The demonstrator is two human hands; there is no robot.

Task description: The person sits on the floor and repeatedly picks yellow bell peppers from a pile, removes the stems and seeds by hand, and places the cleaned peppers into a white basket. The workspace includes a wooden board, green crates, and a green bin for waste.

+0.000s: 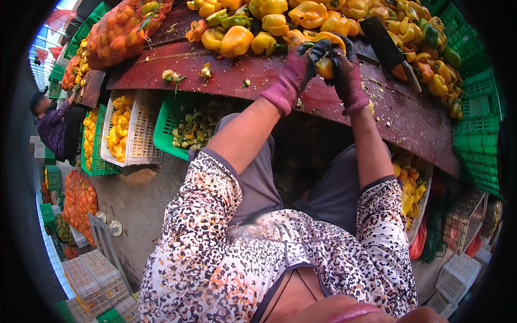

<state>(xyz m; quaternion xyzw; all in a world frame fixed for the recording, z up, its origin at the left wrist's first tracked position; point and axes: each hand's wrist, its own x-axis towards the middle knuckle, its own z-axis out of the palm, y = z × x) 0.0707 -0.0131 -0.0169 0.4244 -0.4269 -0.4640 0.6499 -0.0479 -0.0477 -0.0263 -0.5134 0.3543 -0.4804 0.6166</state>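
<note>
Both of my hands wear pink knitted gloves with dark coated fingers. My left hand [307,60] and my right hand [343,60] meet over the red tabletop, gripping one yellow-orange bell pepper [325,68] between them. Their fingers cover much of it. Just beyond lies a heap of yellow and orange bell peppers [236,41], a few of them partly green. To the right of my right hand, a cleaver [381,42] with a dark blade rests against the heap, its handle towards me. Cut pepper cores [171,76] and scattered seeds lie on the red tabletop [238,82].
A green crate [161,135] under the table edge holds pepper scraps. Beside it, a white crate [135,137] contains yellow peppers. An orange mesh sack [117,38] is at the far left. Green crates [478,121] stack up right. Another person [54,121] sits at left.
</note>
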